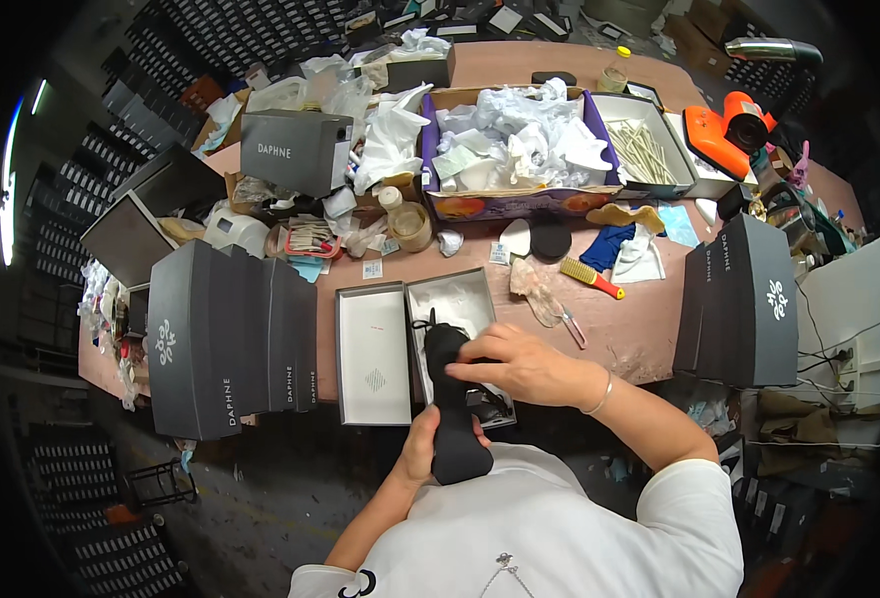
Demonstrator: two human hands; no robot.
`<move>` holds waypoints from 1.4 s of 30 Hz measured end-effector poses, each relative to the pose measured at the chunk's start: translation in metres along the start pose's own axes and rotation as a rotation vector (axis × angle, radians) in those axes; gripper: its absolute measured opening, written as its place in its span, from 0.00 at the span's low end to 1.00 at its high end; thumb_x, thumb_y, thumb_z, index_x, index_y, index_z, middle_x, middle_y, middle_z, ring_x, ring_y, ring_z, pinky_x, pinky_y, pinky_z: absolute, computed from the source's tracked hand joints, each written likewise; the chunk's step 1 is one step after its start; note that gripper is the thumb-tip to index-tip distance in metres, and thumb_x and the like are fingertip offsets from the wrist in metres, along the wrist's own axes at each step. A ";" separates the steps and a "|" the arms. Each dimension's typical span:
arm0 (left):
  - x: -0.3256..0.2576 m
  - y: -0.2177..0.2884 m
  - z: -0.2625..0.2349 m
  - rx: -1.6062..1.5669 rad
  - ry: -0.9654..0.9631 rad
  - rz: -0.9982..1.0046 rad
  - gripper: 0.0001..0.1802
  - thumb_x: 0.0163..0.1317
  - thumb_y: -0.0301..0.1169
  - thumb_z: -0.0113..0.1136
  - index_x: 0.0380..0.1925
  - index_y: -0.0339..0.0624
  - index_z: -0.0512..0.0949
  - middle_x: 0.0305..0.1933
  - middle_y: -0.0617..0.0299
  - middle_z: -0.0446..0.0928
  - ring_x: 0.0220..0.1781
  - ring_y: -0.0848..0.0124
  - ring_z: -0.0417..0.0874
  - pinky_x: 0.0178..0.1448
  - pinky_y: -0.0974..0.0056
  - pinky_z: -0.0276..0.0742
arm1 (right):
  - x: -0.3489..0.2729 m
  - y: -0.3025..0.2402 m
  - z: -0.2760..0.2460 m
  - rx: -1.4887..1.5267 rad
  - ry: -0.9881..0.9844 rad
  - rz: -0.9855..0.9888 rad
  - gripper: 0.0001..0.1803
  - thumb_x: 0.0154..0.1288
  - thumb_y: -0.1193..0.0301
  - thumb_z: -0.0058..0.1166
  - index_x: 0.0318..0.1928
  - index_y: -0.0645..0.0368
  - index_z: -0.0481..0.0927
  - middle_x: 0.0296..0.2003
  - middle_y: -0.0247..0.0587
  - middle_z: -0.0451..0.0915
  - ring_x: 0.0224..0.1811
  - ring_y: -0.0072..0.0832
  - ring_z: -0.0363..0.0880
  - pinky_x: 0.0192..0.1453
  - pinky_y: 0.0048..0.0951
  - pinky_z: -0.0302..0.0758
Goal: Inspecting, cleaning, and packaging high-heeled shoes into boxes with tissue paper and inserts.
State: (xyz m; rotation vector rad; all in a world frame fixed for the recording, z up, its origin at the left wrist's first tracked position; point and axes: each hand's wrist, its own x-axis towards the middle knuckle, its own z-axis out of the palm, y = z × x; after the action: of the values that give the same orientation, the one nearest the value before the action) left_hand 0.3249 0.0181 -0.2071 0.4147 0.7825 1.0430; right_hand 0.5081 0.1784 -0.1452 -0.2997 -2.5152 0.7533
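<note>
Black boot (pixel 453 399) gripped at its base by left hand (pixel 422 448), right hand (pixel 515 364) pinching its top — not yet in open shoebox (pixel 460 299) at 12 o'clock; lid (pixel 372 354) off.

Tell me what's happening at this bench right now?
A person holds a black shoe over an open shoebox at the near edge of the table. The left hand grips the shoe's lower end, and the right hand rests on its upper part. The box lid lies beside the box, on its left. Stacks of dark shoeboxes stand on both sides, and a carton of white tissue paper sits behind.
</note>
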 end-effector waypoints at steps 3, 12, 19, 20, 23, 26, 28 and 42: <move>0.001 -0.003 -0.010 -0.136 -0.016 0.034 0.36 0.68 0.61 0.34 0.47 0.35 0.71 0.40 0.51 0.75 0.41 0.58 0.82 0.48 0.55 0.80 | -0.035 0.016 0.007 -0.020 0.003 0.184 0.23 0.48 0.79 0.58 0.49 0.54 0.80 0.43 0.37 0.76 0.46 0.36 0.71 0.54 0.35 0.68; 0.003 0.002 0.003 0.107 0.036 0.017 0.34 0.71 0.56 0.34 0.42 0.33 0.73 0.39 0.49 0.77 0.39 0.62 0.83 0.44 0.61 0.82 | 0.022 0.010 -0.030 0.019 -0.191 -0.111 0.21 0.53 0.77 0.53 0.50 0.53 0.82 0.43 0.36 0.79 0.47 0.33 0.72 0.53 0.31 0.68; 0.007 -0.002 -0.014 -0.152 -0.031 0.044 0.34 0.70 0.59 0.33 0.52 0.38 0.69 0.42 0.52 0.76 0.45 0.59 0.82 0.50 0.55 0.80 | 0.020 -0.003 0.021 -0.011 0.352 0.226 0.26 0.51 0.86 0.56 0.54 0.59 0.77 0.41 0.45 0.76 0.44 0.41 0.73 0.48 0.35 0.73; 0.011 -0.002 -0.013 -0.158 -0.058 0.054 0.34 0.70 0.58 0.33 0.54 0.38 0.68 0.44 0.52 0.76 0.46 0.60 0.81 0.52 0.56 0.80 | 0.024 -0.016 0.048 0.014 0.419 0.273 0.26 0.51 0.86 0.56 0.54 0.60 0.76 0.41 0.47 0.75 0.44 0.43 0.73 0.47 0.35 0.73; 0.009 0.005 0.008 -0.172 0.286 0.162 0.32 0.72 0.55 0.32 0.59 0.40 0.66 0.51 0.53 0.75 0.53 0.64 0.79 0.57 0.59 0.77 | 0.008 -0.037 0.100 0.103 0.389 0.398 0.25 0.50 0.87 0.54 0.52 0.64 0.77 0.43 0.49 0.74 0.45 0.45 0.72 0.48 0.37 0.72; 0.008 -0.005 -0.016 -0.126 0.220 0.169 0.32 0.73 0.53 0.30 0.63 0.40 0.63 0.58 0.53 0.72 0.59 0.67 0.75 0.61 0.63 0.73 | 0.007 -0.048 0.108 0.025 0.282 0.377 0.24 0.49 0.86 0.52 0.50 0.65 0.78 0.41 0.47 0.74 0.44 0.42 0.72 0.49 0.38 0.70; 0.009 -0.004 -0.010 -0.099 0.314 0.203 0.33 0.73 0.54 0.30 0.64 0.39 0.62 0.58 0.53 0.71 0.59 0.65 0.75 0.61 0.62 0.73 | 0.020 -0.038 0.099 0.014 0.255 0.364 0.23 0.50 0.85 0.51 0.50 0.64 0.78 0.41 0.46 0.74 0.43 0.41 0.71 0.49 0.38 0.69; 0.038 0.034 -0.034 -0.505 0.427 0.294 0.28 0.70 0.56 0.38 0.40 0.43 0.76 0.38 0.57 0.79 0.41 0.61 0.82 0.46 0.55 0.81 | 0.042 -0.022 0.109 0.013 0.159 0.157 0.22 0.58 0.73 0.48 0.55 0.58 0.75 0.43 0.37 0.74 0.45 0.33 0.70 0.46 0.35 0.64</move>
State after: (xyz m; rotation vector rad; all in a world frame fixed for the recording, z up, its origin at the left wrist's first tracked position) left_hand 0.2894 0.0655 -0.2221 -0.1390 0.8099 1.5848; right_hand 0.4145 0.1253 -0.1949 -0.5369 -2.3560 0.7731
